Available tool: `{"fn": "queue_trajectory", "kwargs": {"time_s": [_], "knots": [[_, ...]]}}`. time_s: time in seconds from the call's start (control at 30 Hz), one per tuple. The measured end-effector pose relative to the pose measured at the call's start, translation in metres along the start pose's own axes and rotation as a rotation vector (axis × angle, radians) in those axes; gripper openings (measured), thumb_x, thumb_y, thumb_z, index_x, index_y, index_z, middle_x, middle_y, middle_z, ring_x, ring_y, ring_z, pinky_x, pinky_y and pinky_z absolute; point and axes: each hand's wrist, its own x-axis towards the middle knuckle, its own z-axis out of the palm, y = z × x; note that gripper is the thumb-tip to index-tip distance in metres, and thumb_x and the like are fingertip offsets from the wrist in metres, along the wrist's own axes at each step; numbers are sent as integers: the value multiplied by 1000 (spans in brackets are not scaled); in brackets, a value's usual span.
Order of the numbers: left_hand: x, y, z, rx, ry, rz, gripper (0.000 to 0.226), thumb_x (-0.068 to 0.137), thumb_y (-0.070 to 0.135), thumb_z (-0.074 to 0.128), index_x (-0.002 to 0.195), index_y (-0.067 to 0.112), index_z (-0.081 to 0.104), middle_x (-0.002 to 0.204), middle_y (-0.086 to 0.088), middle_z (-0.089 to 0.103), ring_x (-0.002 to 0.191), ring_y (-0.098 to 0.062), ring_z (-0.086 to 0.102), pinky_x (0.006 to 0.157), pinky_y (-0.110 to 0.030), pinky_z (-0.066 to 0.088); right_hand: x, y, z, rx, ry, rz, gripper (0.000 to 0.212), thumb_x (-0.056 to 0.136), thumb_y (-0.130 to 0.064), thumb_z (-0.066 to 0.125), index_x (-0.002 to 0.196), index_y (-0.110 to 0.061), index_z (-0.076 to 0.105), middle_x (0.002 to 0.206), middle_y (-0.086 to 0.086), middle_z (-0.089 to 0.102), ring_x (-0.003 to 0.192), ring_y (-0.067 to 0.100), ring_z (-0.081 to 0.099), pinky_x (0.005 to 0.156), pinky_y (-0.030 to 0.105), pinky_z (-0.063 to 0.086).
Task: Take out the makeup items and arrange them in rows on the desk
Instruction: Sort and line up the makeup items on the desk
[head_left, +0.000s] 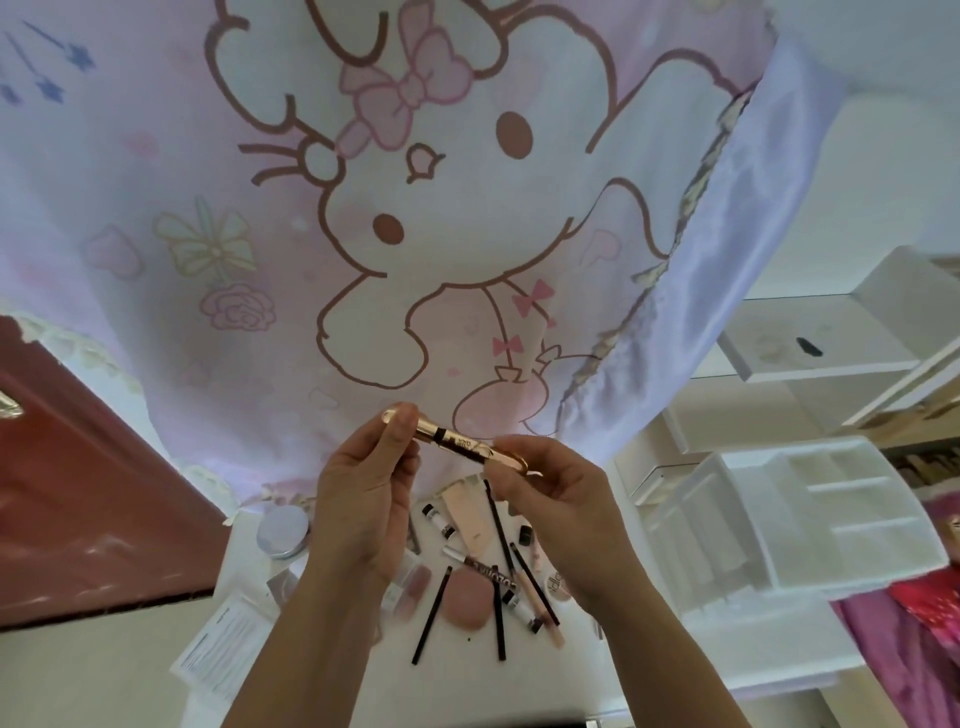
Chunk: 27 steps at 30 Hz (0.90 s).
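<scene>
A gold mascara tube (453, 439) is held up above the desk between both hands. My left hand (363, 499) grips its left end and my right hand (550, 493) pinches its right end. Below them, on the white desk (561, 670), lie several makeup items: thin black pencils (430, 613), a pink sponge (467, 597), a round silver compact (283, 530), a beige tube (470, 519), small white bottles (439, 519) and a patterned tube (488, 569). My hands and forearms hide part of the items.
A white compartment organizer (810, 509) stands at the right of the desk. A pink cartoon curtain (363, 208) hangs behind. A dark red panel (78, 478) is at the left. Printed leaflets (223, 649) lie at the desk's left edge.
</scene>
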Motion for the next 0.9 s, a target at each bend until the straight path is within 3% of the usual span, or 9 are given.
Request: {"fn": "queue_trajectory", "kwargs": {"time_s": [0.07,0.13,0.27,0.4,0.5,0.57,0.67,0.8,0.9], "knots": [[-3,-1,6,-2,-12,-9,28,71,21,73,95,7,73,77,0,65,66,-8,55,64,-17,51,-2,-1,-7,42,10,-14,28,82,-13,80,106,-27,73,88,-2,72,78,11,67,72,21,52],[-4,1,8,-3,-13,0,32,73,21,73,100,4,71,80,-1,64,67,-9,54,65,-18,51,-2,-6,-4,50,-15,10,37,82,-26,79,118,-30,69,103,-5,73,85,15,72,74,22,55],[-7,4,1,-7,-9,18,36,68,24,76,98,6,72,81,-2,64,69,-9,54,66,-19,50,-7,-5,4,17,-2,-17,17,90,-23,72,106,-26,76,91,6,75,77,14,70,68,22,52],[-13,0,3,-17,-17,-2,40,58,28,80,92,8,75,80,-2,66,68,-9,56,64,-18,53,-15,-4,-4,-14,3,10,39,83,-25,79,119,-34,69,107,-7,73,91,10,72,77,24,56],[-14,2,9,-16,-26,16,34,63,24,79,92,8,73,79,0,67,68,-8,57,63,-16,53,-15,-6,-6,-14,66,-40,26,86,-21,77,109,-32,75,97,7,74,86,18,71,76,31,56],[-14,1,12,-13,-33,12,28,71,20,74,95,8,72,78,2,68,68,-7,58,64,-16,53,-14,-4,-8,-44,85,-62,39,82,-16,81,113,-38,73,105,2,73,97,17,70,81,26,56],[-15,-4,14,11,-41,-9,30,71,22,74,97,7,71,79,1,68,69,-8,57,67,-17,53,-17,-4,-13,5,47,34,58,80,-40,80,134,-38,58,121,-9,67,98,9,71,80,24,57],[-11,-11,16,20,-39,-18,32,70,21,76,98,5,71,81,0,68,70,-8,58,66,-17,53,-20,-3,-18,0,72,0,20,89,-20,74,108,-27,75,100,3,75,88,15,72,80,30,56],[-10,-18,23,20,-55,-42,29,74,19,72,99,4,71,81,-1,68,71,-8,59,67,-18,53,-19,2,-28,9,73,42,52,76,-25,85,124,-36,65,118,-12,68,99,11,71,87,28,57]]}}
